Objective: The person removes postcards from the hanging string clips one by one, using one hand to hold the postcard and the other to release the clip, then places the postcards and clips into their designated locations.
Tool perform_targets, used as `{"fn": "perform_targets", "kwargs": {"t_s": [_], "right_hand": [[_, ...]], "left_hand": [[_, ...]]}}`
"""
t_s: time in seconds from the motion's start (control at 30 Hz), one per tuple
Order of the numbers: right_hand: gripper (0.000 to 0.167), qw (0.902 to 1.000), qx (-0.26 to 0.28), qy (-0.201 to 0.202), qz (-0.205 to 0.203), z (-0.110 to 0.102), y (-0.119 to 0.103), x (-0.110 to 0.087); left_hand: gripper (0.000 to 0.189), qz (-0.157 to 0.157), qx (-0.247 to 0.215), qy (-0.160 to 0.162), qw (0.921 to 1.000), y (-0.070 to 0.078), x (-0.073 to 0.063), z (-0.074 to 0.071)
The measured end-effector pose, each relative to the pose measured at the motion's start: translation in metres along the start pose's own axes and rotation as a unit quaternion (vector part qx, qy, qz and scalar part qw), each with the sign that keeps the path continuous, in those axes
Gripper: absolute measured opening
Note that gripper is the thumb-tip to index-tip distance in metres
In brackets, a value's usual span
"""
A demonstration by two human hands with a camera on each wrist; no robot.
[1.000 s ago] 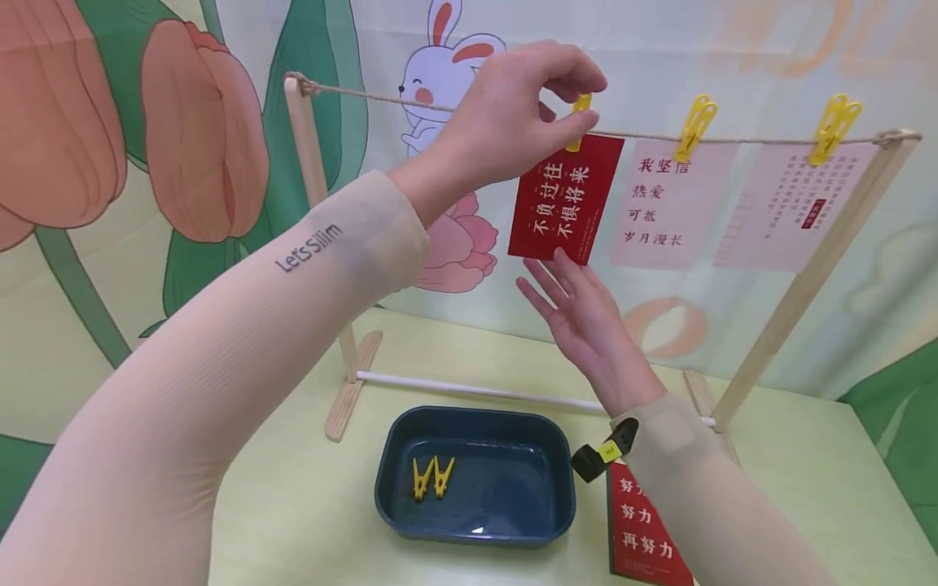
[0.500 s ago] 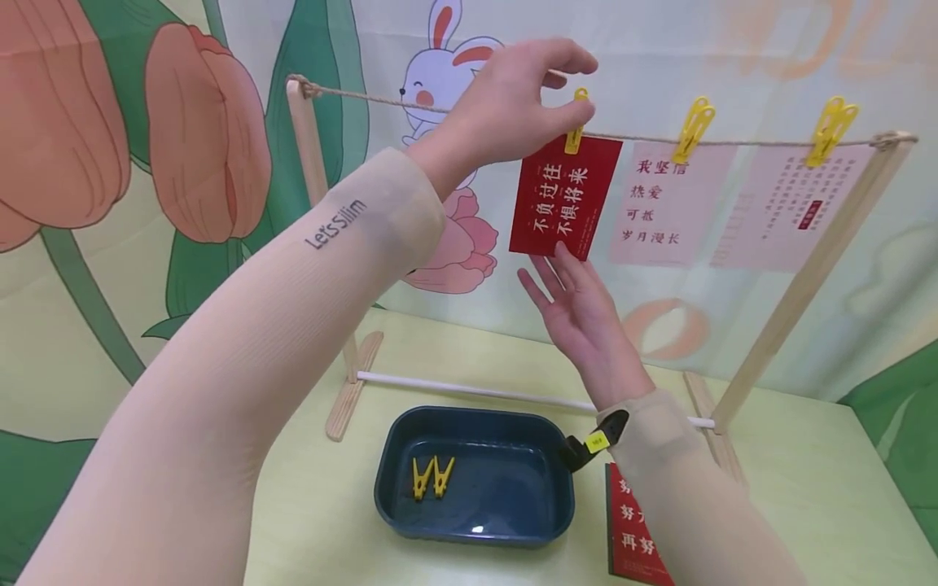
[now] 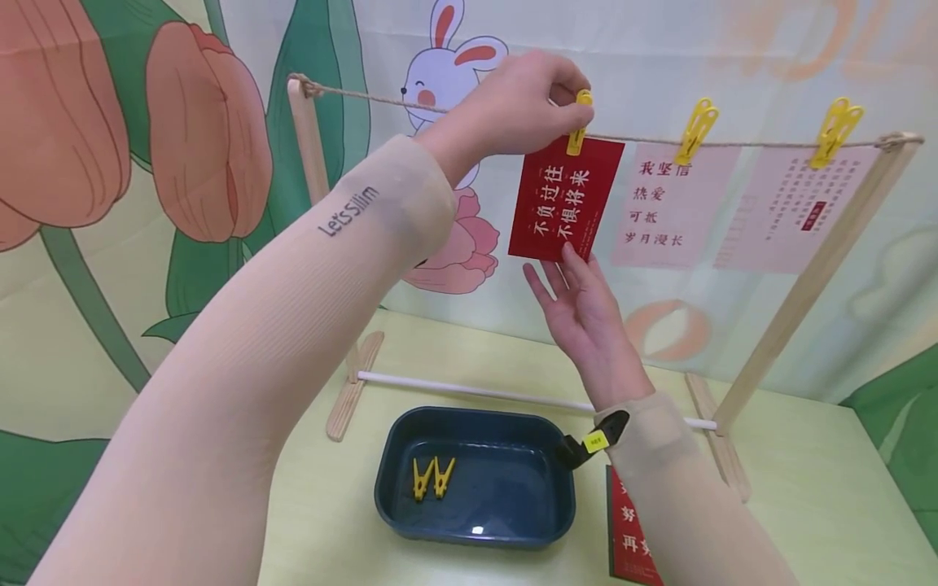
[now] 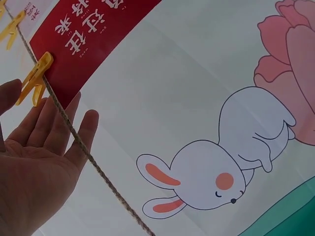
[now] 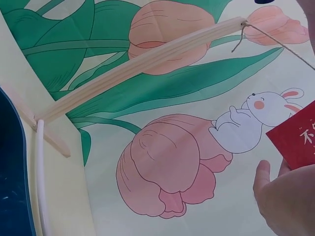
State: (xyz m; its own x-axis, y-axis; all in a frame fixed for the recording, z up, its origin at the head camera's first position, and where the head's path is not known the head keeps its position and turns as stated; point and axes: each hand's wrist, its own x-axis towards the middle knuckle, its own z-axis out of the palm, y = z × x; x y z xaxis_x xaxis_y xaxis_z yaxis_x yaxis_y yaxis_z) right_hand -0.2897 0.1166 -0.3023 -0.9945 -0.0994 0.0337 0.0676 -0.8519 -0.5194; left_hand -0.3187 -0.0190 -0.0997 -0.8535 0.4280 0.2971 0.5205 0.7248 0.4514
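My left hand [image 3: 523, 102] pinches the upper end of a yellow clothespin [image 3: 576, 143] on the twine. Its thumb is on the near side, with the other fingers [image 4: 42, 130] spread behind the twine. That clothespin sits over the top of a red card [image 3: 551, 199] with white Chinese characters. Below, my right hand [image 3: 592, 321] holds the card's lower edge, thumb in front and fingertips hidden behind it. Only part of the card [image 5: 298, 137] shows in the right wrist view.
The twine [image 3: 366, 96] spans a wooden frame [image 3: 813, 277]. Two pink cards [image 3: 670, 212] hang to the right under yellow clothespins. Below stands a dark blue tray [image 3: 506, 533] with two yellow clothespins [image 3: 432, 478]. Another red card [image 3: 633, 561] lies partly under my right forearm.
My left fingers were apart above the clothespin half a second ago and have now come down onto its end. The card stays in nearly the same place, with my right hand still at its lower edge.
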Motion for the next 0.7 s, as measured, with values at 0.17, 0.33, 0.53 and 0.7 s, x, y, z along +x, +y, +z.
{"fn": "perform_targets", "kwargs": {"t_s": [0.17,0.33,0.53,0.7], "right_hand": [[0.052,0.9997,0.023,-0.006,0.002,-0.0004,-0.0004,-0.0004],[0.051,0.9992,0.037,-0.014,0.002,-0.0006,-0.0013,-0.0026],[0.052,0.9989,0.040,-0.024,-0.002,-0.0026,-0.0026,-0.0025],[0.053,0.9990,0.037,-0.025,-0.007,-0.0051,-0.0034,-0.0019]], "left_hand": [[0.049,-0.004,-0.035,-0.005,0.9994,-0.0016,-0.0012,-0.0027],[0.048,-0.002,-0.048,-0.005,0.9988,-0.0024,-0.0025,-0.0051],[0.046,-0.002,-0.059,-0.002,0.9983,-0.0013,-0.0032,-0.0060],[0.044,0.000,-0.068,0.009,0.9977,-0.0008,-0.0032,-0.0078]]}}
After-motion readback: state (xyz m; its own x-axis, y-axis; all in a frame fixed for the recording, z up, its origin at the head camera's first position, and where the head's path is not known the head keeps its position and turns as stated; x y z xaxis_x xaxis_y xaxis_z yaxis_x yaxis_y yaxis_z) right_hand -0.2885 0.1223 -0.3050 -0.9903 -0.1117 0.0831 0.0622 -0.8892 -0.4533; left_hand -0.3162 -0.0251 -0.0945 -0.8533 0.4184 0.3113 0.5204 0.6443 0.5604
